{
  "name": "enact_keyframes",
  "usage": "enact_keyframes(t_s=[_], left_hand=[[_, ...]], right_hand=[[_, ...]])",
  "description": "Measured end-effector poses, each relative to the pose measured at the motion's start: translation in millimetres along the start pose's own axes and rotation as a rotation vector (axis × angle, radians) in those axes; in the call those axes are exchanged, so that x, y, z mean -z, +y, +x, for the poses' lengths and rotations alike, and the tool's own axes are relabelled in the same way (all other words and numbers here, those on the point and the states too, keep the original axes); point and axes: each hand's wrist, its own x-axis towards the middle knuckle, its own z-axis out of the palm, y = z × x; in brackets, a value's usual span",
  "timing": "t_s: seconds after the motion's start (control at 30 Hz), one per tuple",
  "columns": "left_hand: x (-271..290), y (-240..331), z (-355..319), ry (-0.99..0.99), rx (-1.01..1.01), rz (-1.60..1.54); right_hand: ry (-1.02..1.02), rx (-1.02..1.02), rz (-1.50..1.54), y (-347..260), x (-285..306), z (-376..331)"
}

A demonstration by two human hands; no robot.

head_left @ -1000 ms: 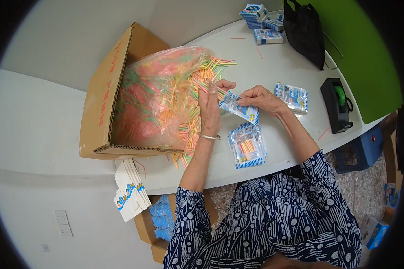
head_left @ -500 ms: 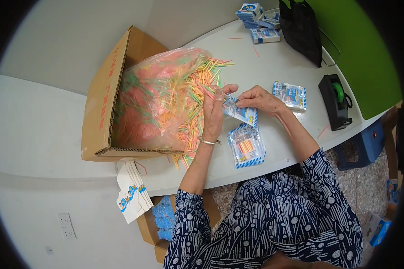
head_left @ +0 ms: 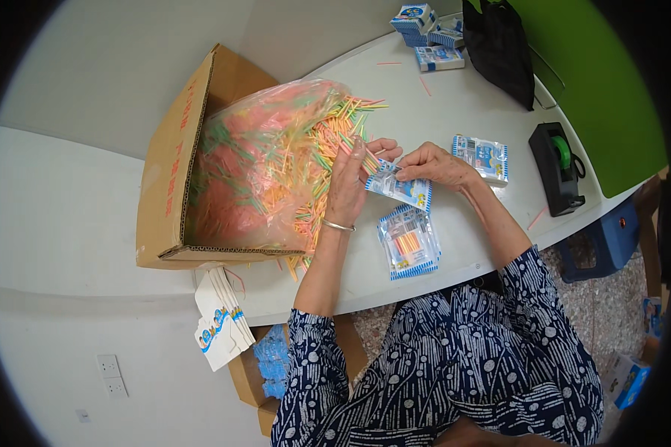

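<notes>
My left hand (head_left: pixel 346 185) is closed on a few thin pink and pale sticks (head_left: pixel 362 156), the thumb lying along them. Their ends point at the mouth of a small clear and blue plastic packet (head_left: pixel 404 188). At that packet's upper edge, my right hand (head_left: pixel 438 167) pinches the film between thumb and fingers. Just below lies a stack of similar packets (head_left: pixel 410 246); the top one shows orange and pink sticks inside. To the left of my left hand, a heap of loose coloured sticks (head_left: pixel 326 149) spills from a large clear bag (head_left: pixel 265 141).
An open cardboard box (head_left: pixel 164 164) holds the bag. More packets (head_left: pixel 482 158) lie right of my hands, beside a black tape dispenser (head_left: pixel 558 171). Small boxes (head_left: pixel 440 58) and a black bag (head_left: pixel 497 52) stand at the back. White cards (head_left: pixel 222 320) hang at the near left edge.
My left hand has shifted slightly left and tilted, bringing the sticks to the packet's mouth. The packet has moved a little, and my right hand keeps its pinch.
</notes>
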Motion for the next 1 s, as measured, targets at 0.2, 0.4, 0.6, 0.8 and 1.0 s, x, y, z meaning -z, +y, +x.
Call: enact_keyframes(t_s=[0.2,0.4,0.6,0.8,1.0], left_hand=[[-10.3,-3.8,-3.2,0.001,-0.043,0.038],[-11.4,-7.4,-6.8,-0.014,-0.105,0.17],[0.4,-7.3,-9.0,-0.078,-0.143,0.434],[12.2,-9.5,-8.7,-0.025,-0.15,0.594],[9.7,0.2,-1.8,-0.079,-0.255,1.134]], right_hand=[[0.048,0.001,-0.009,-1.5,2.5,-1.9],[0.092,0.024,0.039,-5.1,-1.8,-3.0],[0.138,0.029,0.061,-6.0,-4.5,-2.6],[0.211,0.061,0.09,-2.5,-6.7,-0.8],[0.198,0.078,0.087,-1.4,-2.8,-1.0]])
